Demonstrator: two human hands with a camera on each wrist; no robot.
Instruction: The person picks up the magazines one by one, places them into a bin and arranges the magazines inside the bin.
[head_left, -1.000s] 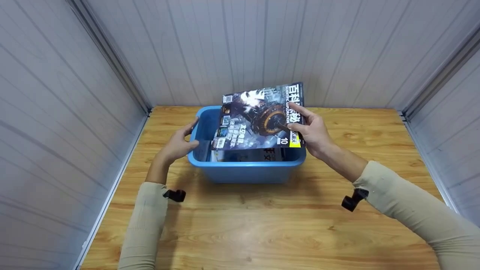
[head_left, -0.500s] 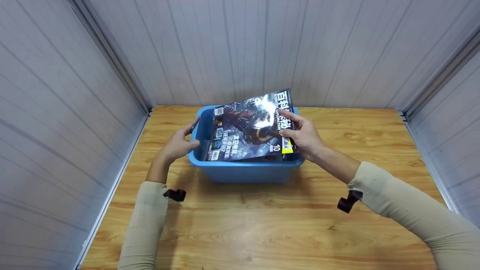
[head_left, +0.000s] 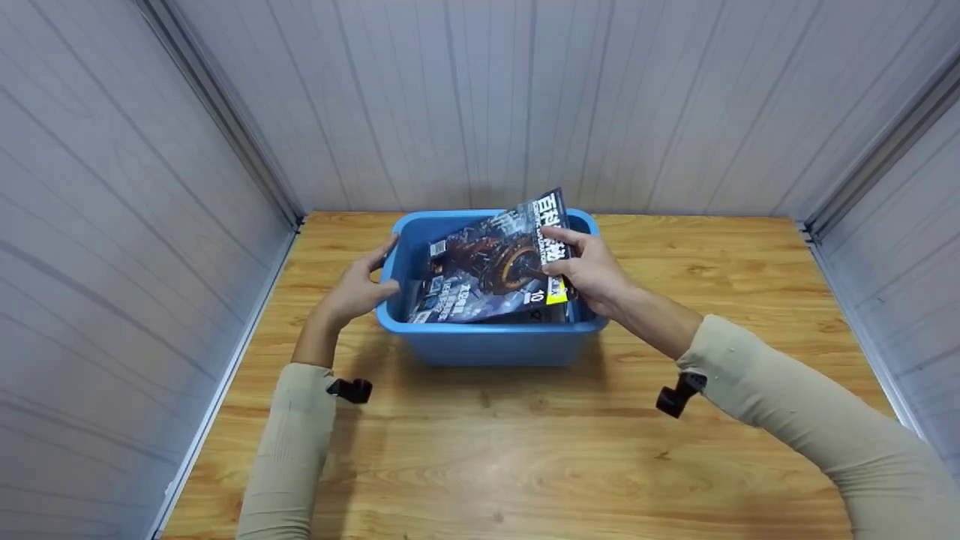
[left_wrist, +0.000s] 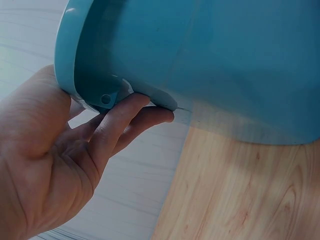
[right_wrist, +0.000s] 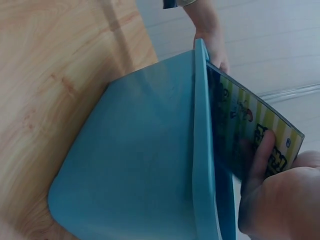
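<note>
Magazine [head_left: 491, 266] pinched at its 3 o'clock edge by your right hand [head_left: 589, 274], tilted into the bin [head_left: 487, 341] | left hand [head_left: 352, 292] fingers curl under the 9 o'clock rim, steadying it on the worktop [head_left: 525, 450].

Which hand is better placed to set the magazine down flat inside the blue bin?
Right. The right hand already pinches the magazine, which tilts into the blue bin. The left hand grips the bin's left rim, steadying it, and is off the magazine.
</note>
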